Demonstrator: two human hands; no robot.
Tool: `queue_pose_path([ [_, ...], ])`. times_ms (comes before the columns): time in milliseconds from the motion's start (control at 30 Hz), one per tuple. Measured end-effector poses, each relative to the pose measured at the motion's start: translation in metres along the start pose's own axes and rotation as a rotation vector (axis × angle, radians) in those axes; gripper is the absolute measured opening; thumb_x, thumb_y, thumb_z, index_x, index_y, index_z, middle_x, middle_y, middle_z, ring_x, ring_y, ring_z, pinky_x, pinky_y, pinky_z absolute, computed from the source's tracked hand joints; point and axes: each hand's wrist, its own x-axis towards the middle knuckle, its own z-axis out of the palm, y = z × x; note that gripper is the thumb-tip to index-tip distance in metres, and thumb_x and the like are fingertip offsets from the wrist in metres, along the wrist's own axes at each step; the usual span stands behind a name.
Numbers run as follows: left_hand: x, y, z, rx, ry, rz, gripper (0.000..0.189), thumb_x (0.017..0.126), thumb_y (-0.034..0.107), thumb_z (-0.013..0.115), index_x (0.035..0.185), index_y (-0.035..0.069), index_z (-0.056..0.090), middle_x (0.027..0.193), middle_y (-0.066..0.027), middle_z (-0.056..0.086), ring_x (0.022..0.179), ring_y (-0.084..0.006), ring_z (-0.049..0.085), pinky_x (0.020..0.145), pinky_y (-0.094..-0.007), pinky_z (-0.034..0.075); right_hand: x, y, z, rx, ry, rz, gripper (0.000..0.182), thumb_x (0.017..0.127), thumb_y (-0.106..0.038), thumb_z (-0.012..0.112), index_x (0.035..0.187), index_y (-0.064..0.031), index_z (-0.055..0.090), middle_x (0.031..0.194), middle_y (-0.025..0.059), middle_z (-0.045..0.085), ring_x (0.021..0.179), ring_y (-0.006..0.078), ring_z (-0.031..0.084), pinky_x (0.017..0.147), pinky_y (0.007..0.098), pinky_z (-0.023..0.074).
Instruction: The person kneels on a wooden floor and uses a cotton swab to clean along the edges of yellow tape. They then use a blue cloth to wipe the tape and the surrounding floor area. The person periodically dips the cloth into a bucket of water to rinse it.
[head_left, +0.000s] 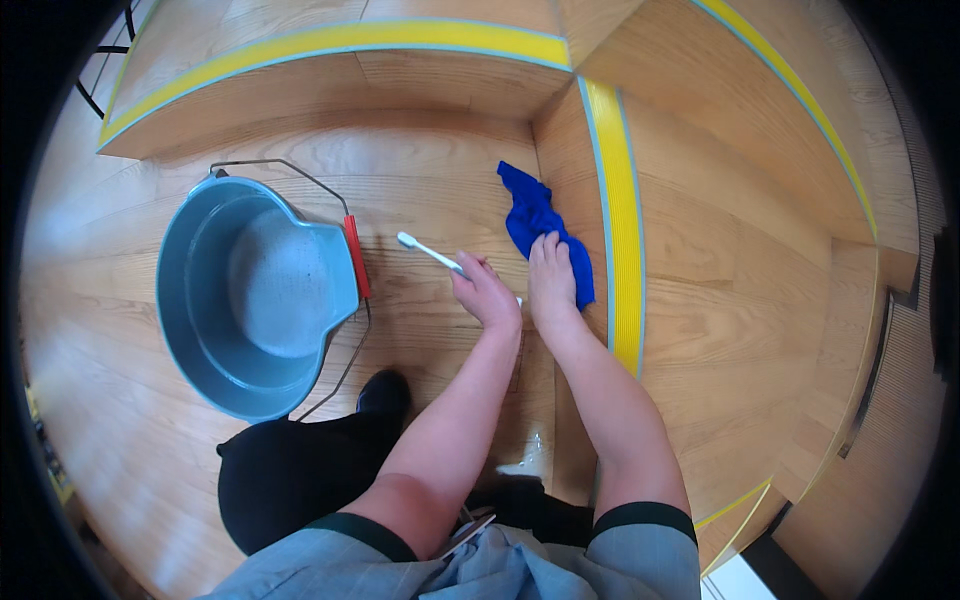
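My left hand (486, 292) is closed around the handle of a white toothbrush (431, 253), its bristle head pointing up and left over the wooden floor. Just to its right, my right hand (553, 279) presses on a crumpled blue cloth (534, 206), which lies on the floor against the riser of a wooden step. The fingers rest on top of the cloth; whether they grip it is hard to see. Left of both hands stands a blue-grey plastic bucket (202, 352) with a wire handle and a red grip (357, 257). Liquid with some bubbles shows inside it.
Yellow ribbed strips (621, 225) edge the wooden steps at right and along the top (352, 35). A wet patch (525, 466) shines on the floor near my body. My black-clad knee (292, 480) and a black shoe (385, 391) are beside the bucket.
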Motion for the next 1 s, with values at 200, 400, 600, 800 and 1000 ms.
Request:
queue_pose_path([
  [200,-0.003,0.003,-0.008,0.053,-0.065,0.030,0.035,0.102,0.034,0.046,0.080,0.006,0.047,0.067,0.0031,0.041,0.059,-0.0066,0.036,0.053,-0.0242,0.030,-0.145,-0.022,-0.006,0.081,-0.187,-0.323,0.043,0.093,-0.022,0.045,0.128,-0.0011,0.058,0.136,0.0134,0.049,0.128,0.0351,0.039,0.104,0.0441,0.0270],
  [400,-0.013,0.003,-0.022,0.102,-0.136,0.054,0.036,0.102,0.033,0.046,0.079,0.005,0.049,0.068,0.0030,0.042,0.060,-0.0071,0.036,0.054,-0.0255,0.030,-0.287,-0.024,-0.026,0.286,-0.593,-0.821,0.032,0.091,-0.024,0.052,0.112,-0.0095,0.071,0.122,0.0112,0.060,0.124,0.0326,0.045,0.104,0.0455,0.0284],
  [600,-0.026,-0.005,-0.033,0.180,-0.222,0.077,0.036,0.101,0.033,0.046,0.079,0.005,0.049,0.066,0.0031,0.041,0.060,-0.0071,0.036,0.054,-0.0256,0.030,-0.181,0.004,-0.033,0.249,-0.263,-0.420,0.025,0.082,-0.021,0.056,0.090,-0.0077,0.076,0.112,0.0106,0.062,0.111,0.0281,0.049,0.103,0.0468,0.0307],
  [800,-0.024,-0.014,-0.027,0.262,-0.304,0.188,0.036,0.101,0.033,0.046,0.079,0.005,0.050,0.063,0.0022,0.042,0.058,-0.0078,0.037,0.054,-0.0267,0.031,-0.049,0.073,-0.070,0.202,0.156,-0.054,0.032,0.087,-0.021,0.051,0.110,-0.0070,0.071,0.122,0.0091,0.060,0.120,0.0273,0.044,0.105,0.0428,0.0266],
  [1000,-0.037,-0.033,-0.048,0.396,-0.318,0.150,0.038,0.101,0.034,0.045,0.081,0.003,0.052,0.064,-0.0022,0.045,0.061,-0.0142,0.043,0.060,-0.0326,0.038,-0.182,-0.020,-0.007,0.012,-0.235,-0.450,0.035,0.089,-0.024,0.051,0.113,-0.0082,0.070,0.124,0.0109,0.059,0.122,0.0309,0.044,0.108,0.0465,0.0243],
])
